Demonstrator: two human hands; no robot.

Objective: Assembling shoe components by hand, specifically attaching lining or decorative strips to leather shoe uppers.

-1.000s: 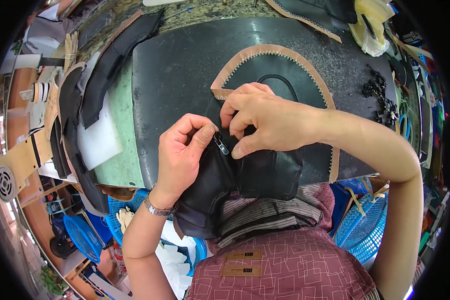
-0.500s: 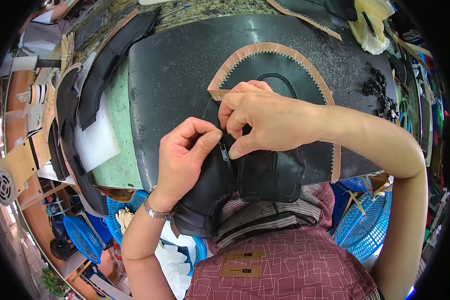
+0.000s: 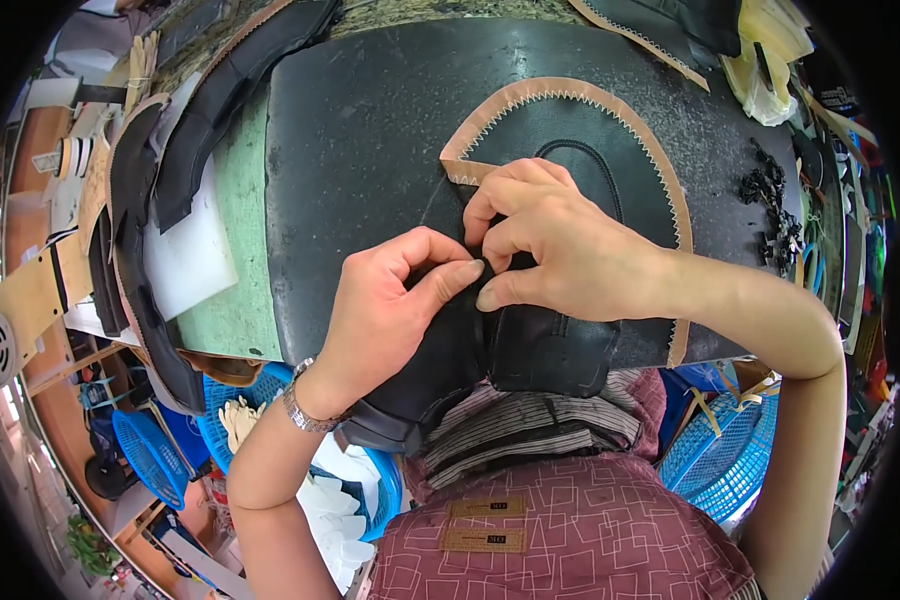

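Note:
A black leather boot upper (image 3: 555,362) lies over the work board's near edge, partly hanging toward my lap. Tan trim (image 3: 678,200) with zigzag stitching curves round its far side. My left hand (image 3: 385,310), with a metal watch at the wrist, pinches the upper along the seam in the middle, thumb and forefinger together. Just to the right, my right hand (image 3: 560,250) holds the same seam with bent fingers, its thumb close to the left thumb. The fingers cover the zip there, and its pull cannot be seen.
The upper rests on a dark, scuffed board (image 3: 360,150). More black trimmed pieces (image 3: 135,230) lie at the left beside a white sheet (image 3: 195,255). Black scraps (image 3: 765,200) and a yellowish plastic bag (image 3: 760,90) are at the right. Blue baskets (image 3: 735,455) stand below the board.
The view has shifted slightly. Both hands and the upper now appear a little farther right. The zip pull that showed between my hands is now hidden.

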